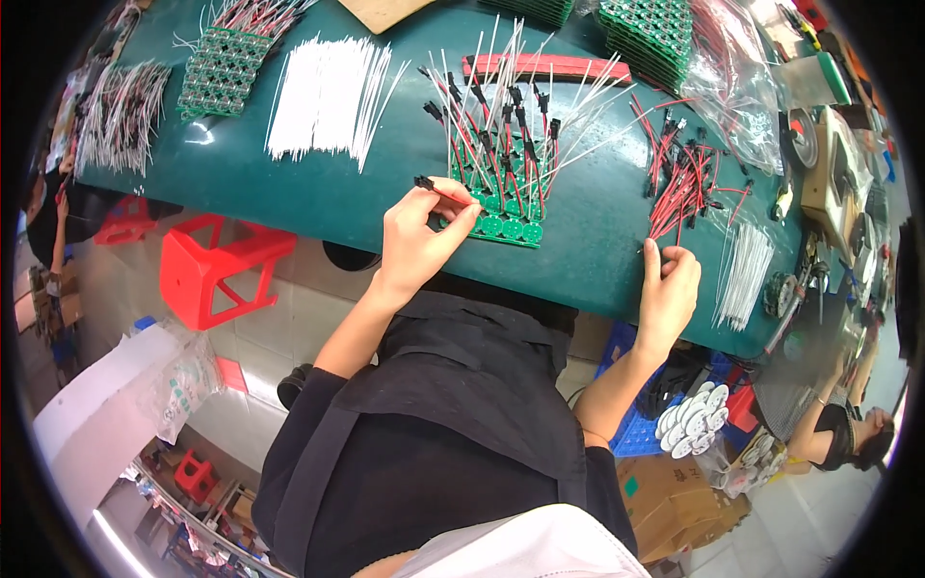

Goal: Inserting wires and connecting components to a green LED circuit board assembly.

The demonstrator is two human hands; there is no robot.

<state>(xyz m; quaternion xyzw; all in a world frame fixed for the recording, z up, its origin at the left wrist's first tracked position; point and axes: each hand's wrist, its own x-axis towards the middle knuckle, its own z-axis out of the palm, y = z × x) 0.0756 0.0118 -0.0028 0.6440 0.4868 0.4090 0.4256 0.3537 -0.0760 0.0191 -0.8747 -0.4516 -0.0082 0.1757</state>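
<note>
My left hand (424, 231) is closed in a pinch on a red-and-black connector wire (445, 192), its black plug pointing up and left. The hand is over the near left corner of a green circuit board panel (511, 229). Many connector wires with black plugs and thin white wires stand up from that panel. To the right, my right hand (667, 289) has its thumb and fingers curled in at the near end of a loose pile of red connector wires (682, 197). Whether a wire is between those fingertips is hard to make out.
White wires (328, 101) lie in a bundle left of the panel; another white bundle (745, 275) is at the right. Wired boards (222, 72) and stacked green boards (647, 39) stand farther back, near a red bar (544, 67). A red stool (198, 270) is below the table's left edge.
</note>
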